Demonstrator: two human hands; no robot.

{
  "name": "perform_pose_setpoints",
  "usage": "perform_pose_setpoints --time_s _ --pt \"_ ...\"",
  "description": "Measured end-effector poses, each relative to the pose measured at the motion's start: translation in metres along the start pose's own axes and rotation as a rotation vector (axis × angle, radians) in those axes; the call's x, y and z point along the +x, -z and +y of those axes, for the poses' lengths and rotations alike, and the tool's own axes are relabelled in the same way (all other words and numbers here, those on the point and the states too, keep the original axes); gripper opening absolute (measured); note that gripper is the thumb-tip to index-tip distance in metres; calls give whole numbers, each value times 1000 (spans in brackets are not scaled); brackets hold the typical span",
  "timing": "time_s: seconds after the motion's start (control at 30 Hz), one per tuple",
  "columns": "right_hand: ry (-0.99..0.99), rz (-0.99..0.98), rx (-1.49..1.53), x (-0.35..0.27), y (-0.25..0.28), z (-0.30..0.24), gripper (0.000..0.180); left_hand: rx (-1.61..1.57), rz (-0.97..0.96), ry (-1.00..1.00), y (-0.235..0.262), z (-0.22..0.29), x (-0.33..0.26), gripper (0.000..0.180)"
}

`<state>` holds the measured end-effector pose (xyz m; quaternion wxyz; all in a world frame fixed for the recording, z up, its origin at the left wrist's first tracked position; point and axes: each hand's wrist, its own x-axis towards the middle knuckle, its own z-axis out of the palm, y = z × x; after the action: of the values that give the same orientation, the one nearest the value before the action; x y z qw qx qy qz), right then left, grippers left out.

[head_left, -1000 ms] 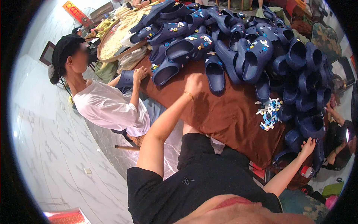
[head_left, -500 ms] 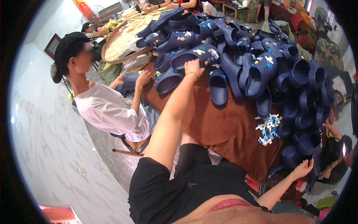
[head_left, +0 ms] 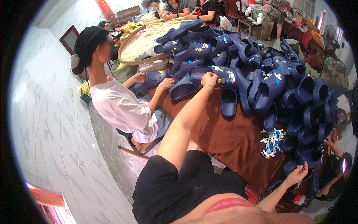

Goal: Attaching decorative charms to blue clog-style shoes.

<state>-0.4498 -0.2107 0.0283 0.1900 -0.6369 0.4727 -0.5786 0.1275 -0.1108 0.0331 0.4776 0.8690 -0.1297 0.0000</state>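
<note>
Left hand [head_left: 209, 79] is stretched far over the brown-clothed table [head_left: 227, 138], fingers curled shut on the rim of a navy clog [head_left: 218, 74] dotted with charms, in the heap of navy clogs [head_left: 294, 97]. Right hand [head_left: 297, 174] is held low at the table's near edge, fingers loosely half-curled, nothing gripped. Pile of small charms [head_left: 271, 142] is seen between them. Seated co-worker in white shirt [head_left: 119, 108] is handling another clog [head_left: 151, 80]

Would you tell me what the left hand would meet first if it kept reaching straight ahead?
Probably the navy clog with coloured charms: the left hand already rests at its rim. More piled clogs lie beyond; depth is unclear.
</note>
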Motion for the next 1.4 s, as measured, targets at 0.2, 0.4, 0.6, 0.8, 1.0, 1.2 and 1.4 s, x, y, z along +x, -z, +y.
perform_pose_setpoints --time_s 0.2,0.4,0.6,0.8,1.0,1.2,1.4 --pt "2 -116 134 -25 -30 -29 21 -152 -83 -319 35 5 -79 23" --pt "12 -611 157 -78 -97 -56 18 -138 -335 -400 61 -30 -202 18" --pt "395 -1023 -112 -139 -144 -66 47 -257 -561 -105 33 -74 -297 25" --pt "242 -1017 -40 -130 -150 -65 48 -140 -869 -473 38 -90 -264 21" --pt "313 -1020 -221 -127 -170 -60 44 31 -884 -1004 -3 -100 -252 26" --pt "404 -993 -331 -126 -188 -72 40 -48 -930 -954 -45 -85 -253 31" --pt "259 -1037 -409 -110 -211 -84 38 -19 -771 -915 -60 -107 -255 28"
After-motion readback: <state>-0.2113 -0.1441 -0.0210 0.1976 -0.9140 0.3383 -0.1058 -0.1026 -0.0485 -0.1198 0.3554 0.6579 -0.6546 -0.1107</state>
